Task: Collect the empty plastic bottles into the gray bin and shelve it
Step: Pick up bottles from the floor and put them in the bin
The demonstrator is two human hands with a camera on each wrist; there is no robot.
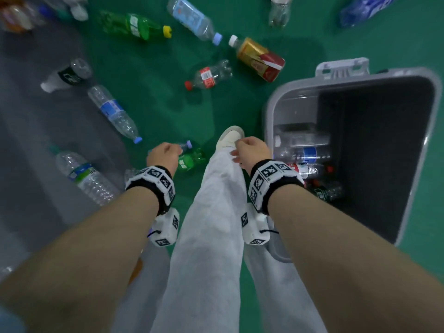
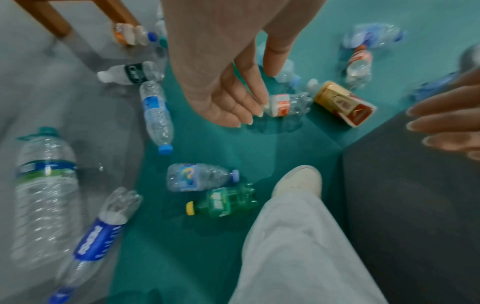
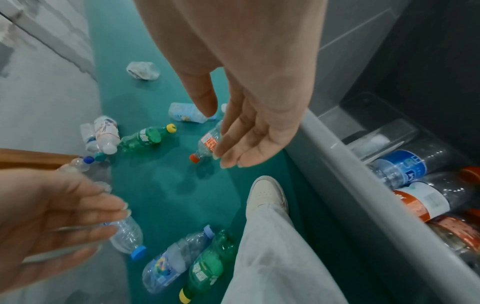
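Note:
The gray bin (image 1: 271,111) stands on the green floor at my right, with several bottles (image 1: 302,155) lying in its bottom. Empty plastic bottles lie scattered over the floor: a small green one (image 1: 192,158) and a clear one with a pale blue cap (image 2: 200,176) just under my left hand (image 1: 163,152), and a red-capped one (image 1: 209,76) farther out. Both hands hang above the floor with relaxed fingers and hold nothing. My right hand (image 1: 249,150) hovers beside the bin's rim (image 3: 337,164), above my shoe (image 1: 230,138).
More bottles lie around: a blue-label one (image 1: 113,114), a large clear one (image 1: 84,176), a green one with a yellow cap (image 1: 134,26), a gold-and-red one (image 1: 259,58). A grey floor strip (image 1: 28,140) runs at the left, with wooden legs (image 2: 52,18) beyond.

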